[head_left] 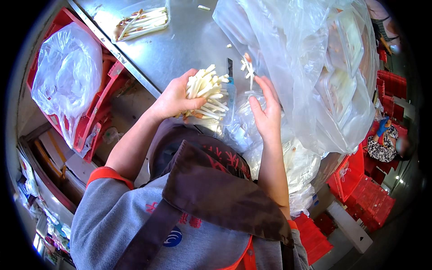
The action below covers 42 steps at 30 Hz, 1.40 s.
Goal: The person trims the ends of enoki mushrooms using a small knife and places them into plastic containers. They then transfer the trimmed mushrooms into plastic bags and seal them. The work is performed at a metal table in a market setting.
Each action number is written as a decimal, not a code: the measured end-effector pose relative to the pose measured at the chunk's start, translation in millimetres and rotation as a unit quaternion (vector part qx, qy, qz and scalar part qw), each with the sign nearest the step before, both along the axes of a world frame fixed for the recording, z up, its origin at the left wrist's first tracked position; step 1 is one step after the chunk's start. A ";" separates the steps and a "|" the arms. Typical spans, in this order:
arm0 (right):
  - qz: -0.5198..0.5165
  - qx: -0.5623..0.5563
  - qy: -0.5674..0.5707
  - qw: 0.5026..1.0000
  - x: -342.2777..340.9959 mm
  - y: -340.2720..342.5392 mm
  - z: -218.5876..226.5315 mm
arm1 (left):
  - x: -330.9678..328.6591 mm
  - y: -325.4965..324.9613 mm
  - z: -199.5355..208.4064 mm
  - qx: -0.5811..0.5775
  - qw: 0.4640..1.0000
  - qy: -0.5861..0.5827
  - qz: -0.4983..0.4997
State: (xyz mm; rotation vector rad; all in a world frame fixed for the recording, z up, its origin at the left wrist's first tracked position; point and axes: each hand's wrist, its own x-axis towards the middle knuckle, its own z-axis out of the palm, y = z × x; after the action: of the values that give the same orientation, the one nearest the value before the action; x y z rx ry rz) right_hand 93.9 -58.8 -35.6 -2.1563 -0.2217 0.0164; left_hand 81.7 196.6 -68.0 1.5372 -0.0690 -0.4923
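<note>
My left hand (179, 98) is closed round a thick bunch of slender white vegetable stalks (207, 85), some with brownish ends. The bunch is over a clear plastic tray (232, 108) at the table's near edge, and more stalks show in it. To the right, my right hand (268, 108) has its thumb and forefinger apart, with nothing visible between them. Just beyond its forefinger are a few loose stalks (249, 71); whether the fingertip touches them I cannot tell. A dark flat blade-like piece (230, 67) with a teal end lies behind the tray.
A filled clear tray of stalks (143, 23) stands at the far left of the metal table (189, 38). Large clear plastic bags (297, 58) cover the right side. A red crate (96, 114) with a plastic bag is at left. Another person (383, 144) sits among red crates at far right.
</note>
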 end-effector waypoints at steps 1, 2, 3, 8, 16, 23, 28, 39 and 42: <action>0.018 -0.121 -0.092 0.988 2.1 -2.4 -0.9 | -0.7 -0.5 -0.8 0.000 1.000 -0.003 0.009; -0.021 -0.073 -0.061 0.995 -1.7 -0.8 -1.8 | -0.9 -1.1 -1.8 -0.001 1.000 -0.007 0.017; -0.027 -0.048 -0.017 0.998 -6.2 0.2 -5.2 | -0.9 -1.0 -1.9 -0.011 1.000 0.001 0.019; -0.001 -0.042 0.027 0.999 -29.0 12.5 -22.0 | -0.3 -1.5 3.6 -0.057 0.998 0.025 0.032; -0.088 0.101 0.115 0.984 -35.7 6.6 -57.2 | 1.0 -14.7 20.1 0.206 0.969 -0.133 -0.033; -0.120 0.217 0.154 0.956 -33.6 14.7 -46.3 | -3.3 -29.5 5.6 0.344 0.872 -0.334 -0.102; -0.117 0.206 0.142 0.961 -36.0 16.1 -49.0 | -4.5 -7.1 2.2 0.205 0.934 -0.284 -0.075; 0.036 0.018 -0.029 0.999 -32.7 27.0 -40.2 | -29.5 22.8 -12.7 0.224 0.943 -0.239 0.055; 0.064 0.090 0.022 0.994 -34.2 25.2 -46.4 | -34.4 20.1 -20.0 0.179 0.961 -0.199 0.071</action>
State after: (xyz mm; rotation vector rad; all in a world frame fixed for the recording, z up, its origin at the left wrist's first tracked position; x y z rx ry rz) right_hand 59.7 -33.6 -82.0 -1.9576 -0.3233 0.1131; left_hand 47.3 216.6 -88.0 1.9645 -0.1861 -0.0739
